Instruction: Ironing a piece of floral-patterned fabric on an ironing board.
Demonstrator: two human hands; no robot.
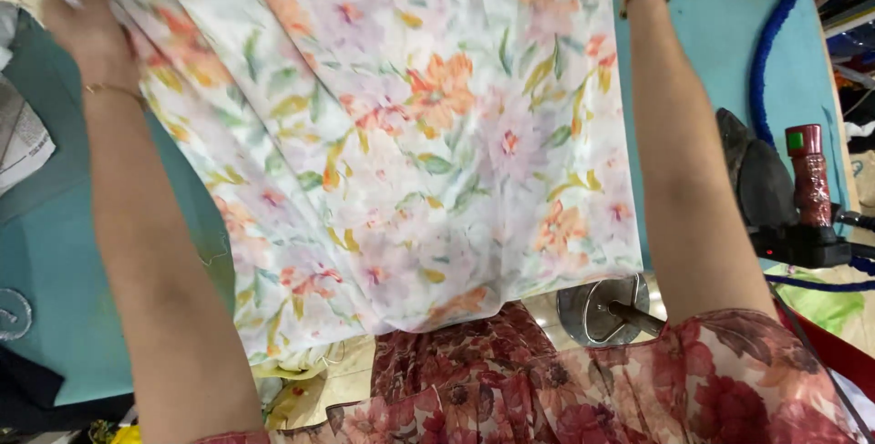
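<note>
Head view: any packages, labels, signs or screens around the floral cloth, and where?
Small label: green square on the red handle of the iron, right of the cloth.
Printed paper: far left edge on the teal table, crumpled, white with grey print.
No screens or signs show.
</note>
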